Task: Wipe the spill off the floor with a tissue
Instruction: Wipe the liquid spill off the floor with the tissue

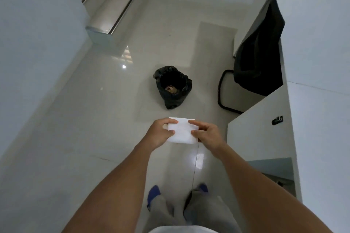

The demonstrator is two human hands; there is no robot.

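Tissue (182, 130): folded white rectangle, being held out in front at arm's length, left hand (161, 133) pinching its left edge, right hand (207, 134) pinching its right; long axis running side to side. Spill: not discernible on the glossy floor (94, 119), so which hand is nearer cannot be told. Open tiles lying ahead and left; bin (172, 86), chair (255, 58) and cabinet (265, 128) are crowding the right.

A: Body as seen from the head camera, entry one. Both forearms bare to the lower edge of view; no sleeves, no watch or bands visible. Left hand (161, 132) and right hand (207, 134) bare, no gloves or rings that I can make out.

B: Clothing?

A: Grey trousers (191, 212), loose, creased at the knee. Blue footwear (153, 193) showing at the toes; shoe or sock, cannot tell. A pale strip of shirt (189, 230) at bottom edge.
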